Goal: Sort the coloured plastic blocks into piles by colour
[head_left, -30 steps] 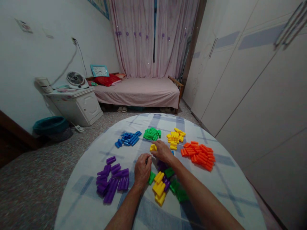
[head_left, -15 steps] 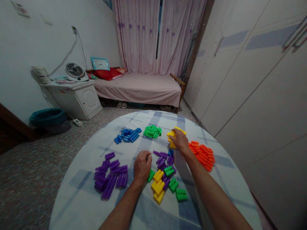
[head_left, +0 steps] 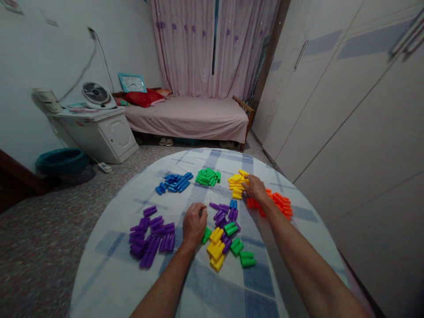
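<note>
My right hand (head_left: 255,187) reaches to the right side of a pile of yellow plastic blocks (head_left: 236,181), its fingertips touching the pile's edge with the fingers slightly apart. Close to its wrist lie orange blocks (head_left: 283,205), partly covered by the forearm. My left hand (head_left: 194,222) rests curled on the table; whether anything is inside it is hidden. Beside it sit a green block (head_left: 206,235), a cluster of yellow blocks (head_left: 216,249) and mixed purple blocks (head_left: 220,216). More green blocks (head_left: 247,259) and a small blue block (head_left: 233,204) lie around that cluster.
The round table (head_left: 109,282) has a checked cloth. On it are a purple pile (head_left: 150,249) at left, a blue pile (head_left: 177,182) and a green pile (head_left: 208,176) at the back. Beyond stand a bed (head_left: 188,115), a white cabinet (head_left: 115,137) and a wardrobe (head_left: 331,132).
My right hand has shifted from over the yellow pile to its right edge, uncovering more yellow blocks. My left hand stays in place. The camera view has shifted slightly.
</note>
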